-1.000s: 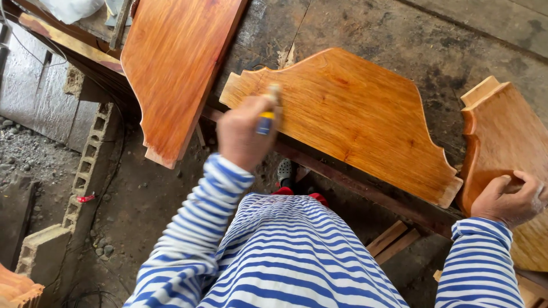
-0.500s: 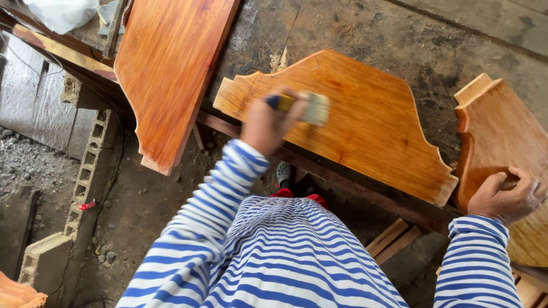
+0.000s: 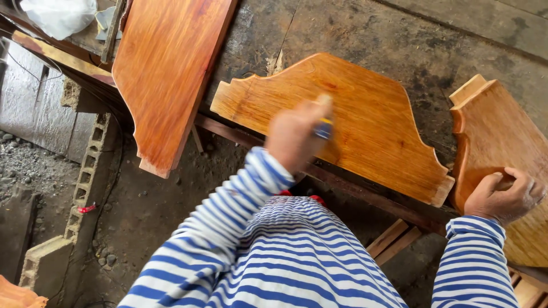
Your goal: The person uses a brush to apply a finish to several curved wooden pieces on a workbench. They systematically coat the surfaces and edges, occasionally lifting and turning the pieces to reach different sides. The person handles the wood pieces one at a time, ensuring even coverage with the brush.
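Left hand [image 3: 294,136] is clamped on a brush [image 3: 323,121], blurred, over the middle of the scalloped wooden panel [image 3: 365,114]. Right hand [image 3: 505,195] curls over the edge of the second panel [image 3: 496,131] just beside it.

Orange-brown glossy wood panel [image 3: 365,120], blue-and-white striped sleeves [image 3: 228,222], grey block [image 3: 45,262]

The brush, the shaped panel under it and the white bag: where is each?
brush [image 3: 323,129], head view, its blue handle
shaped panel [image 3: 377,122], head view, its flat face
white bag [image 3: 57,16], head view, its middle
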